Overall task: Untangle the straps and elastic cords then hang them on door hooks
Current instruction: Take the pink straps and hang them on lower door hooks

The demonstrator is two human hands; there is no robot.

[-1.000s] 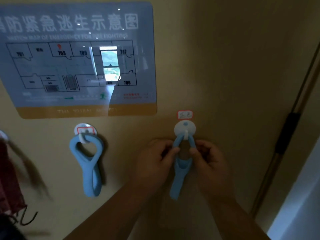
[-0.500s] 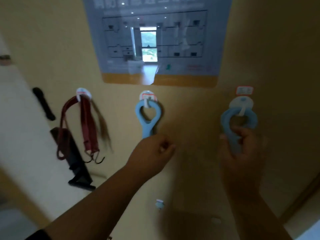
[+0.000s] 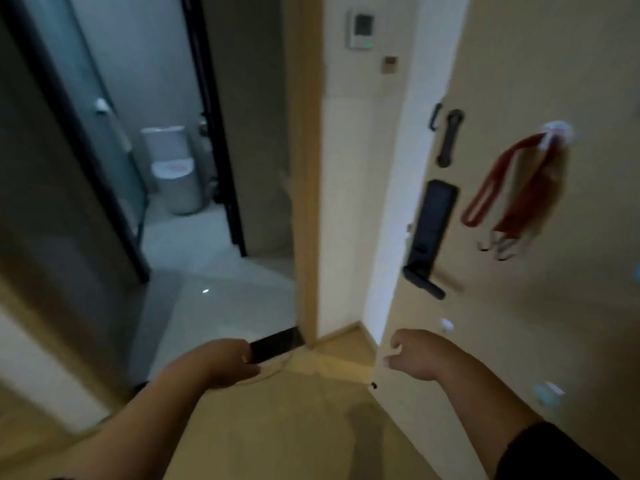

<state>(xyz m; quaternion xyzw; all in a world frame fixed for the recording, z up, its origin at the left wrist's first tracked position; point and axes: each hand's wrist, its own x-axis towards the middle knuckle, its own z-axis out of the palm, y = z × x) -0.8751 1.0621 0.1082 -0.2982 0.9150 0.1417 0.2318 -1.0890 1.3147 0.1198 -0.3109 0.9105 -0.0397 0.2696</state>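
Red straps with metal end hooks (image 3: 512,188) hang from a round white door hook (image 3: 557,131) at the upper right of the beige door (image 3: 519,323). My left hand (image 3: 225,362) hovers low in the middle, over the floor, with loosely curled fingers and nothing in it. My right hand (image 3: 415,355) floats near the door's lower edge, fingers relaxed and empty, well below the red straps. The blue elastic loops are out of view.
A black electronic lock with handle (image 3: 429,230) and a black latch (image 3: 446,140) sit near the door's edge. Two small bare hooks (image 3: 446,325) (image 3: 549,393) are lower on the door. To the left a doorway opens onto a bathroom with a toilet (image 3: 171,168).
My right hand has let go of the blue loop on its hook. Both hands have dropped, and the view has swung left toward the door's edge and the bathroom.
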